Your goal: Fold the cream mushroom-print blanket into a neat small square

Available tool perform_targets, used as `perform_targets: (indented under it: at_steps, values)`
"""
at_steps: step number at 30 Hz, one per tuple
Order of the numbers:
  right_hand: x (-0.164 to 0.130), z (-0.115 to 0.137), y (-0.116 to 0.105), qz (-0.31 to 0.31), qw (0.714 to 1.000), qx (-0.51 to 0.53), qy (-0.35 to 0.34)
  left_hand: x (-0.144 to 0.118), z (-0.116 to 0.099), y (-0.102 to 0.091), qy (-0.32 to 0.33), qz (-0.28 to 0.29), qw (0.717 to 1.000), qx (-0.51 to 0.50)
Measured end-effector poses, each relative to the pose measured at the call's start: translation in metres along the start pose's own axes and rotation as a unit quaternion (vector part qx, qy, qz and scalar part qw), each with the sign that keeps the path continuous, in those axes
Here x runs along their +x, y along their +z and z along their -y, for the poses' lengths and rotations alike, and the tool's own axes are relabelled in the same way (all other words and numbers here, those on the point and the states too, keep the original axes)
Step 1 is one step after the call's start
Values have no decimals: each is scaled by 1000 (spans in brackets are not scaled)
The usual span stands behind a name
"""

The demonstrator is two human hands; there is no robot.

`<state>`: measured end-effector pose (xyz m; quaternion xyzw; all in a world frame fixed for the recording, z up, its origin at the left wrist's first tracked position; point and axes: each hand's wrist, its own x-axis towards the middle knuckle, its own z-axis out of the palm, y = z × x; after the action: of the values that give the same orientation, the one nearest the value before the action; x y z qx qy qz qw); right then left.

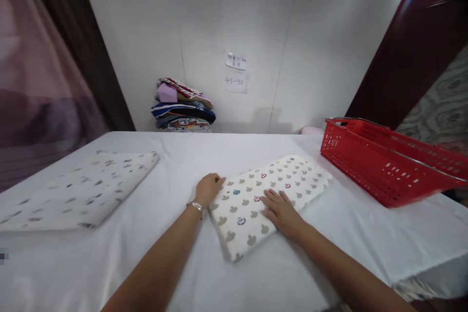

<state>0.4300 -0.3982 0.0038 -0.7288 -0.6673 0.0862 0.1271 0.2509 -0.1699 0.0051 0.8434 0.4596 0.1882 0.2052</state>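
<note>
A folded white cloth (252, 214) printed with grey mushroom-like or mouse-head shapes, a few of them coloured, lies at a slant in the middle of the table. At its left edge is my left hand (209, 188), its fingers curled closed against the fabric; a silvery bracelet circles that wrist. My right hand (282, 212) rests flat on top of the cloth with its fingers stretched out. Farther left lies a second folded white cloth (84, 190) with dark grey marks, apart from both hands.
A red plastic basket (358, 165) with metal handles stands at the right on the white-covered table (190, 263). Behind the table's far edge rises a pile of folded fabrics (185, 109). Two handwritten paper notes (236, 73) hang on the wall. A pink curtain (40, 68) hangs at the left.
</note>
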Motion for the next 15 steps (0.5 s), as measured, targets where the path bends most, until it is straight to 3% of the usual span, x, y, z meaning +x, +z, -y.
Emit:
perform_targets:
  at_steps: [3,9,15]
  values:
    - [-8,16,-3,-2,999,28,-28,-16,15,-8,-23,-27,999,-25]
    - [-13,72,14,49,979,60,-186,-43,24,-8,-65,-45,996,-51]
    - [-10,89,40,39,982,24,-185,-44,24,-7,-90,-46,992,-80]
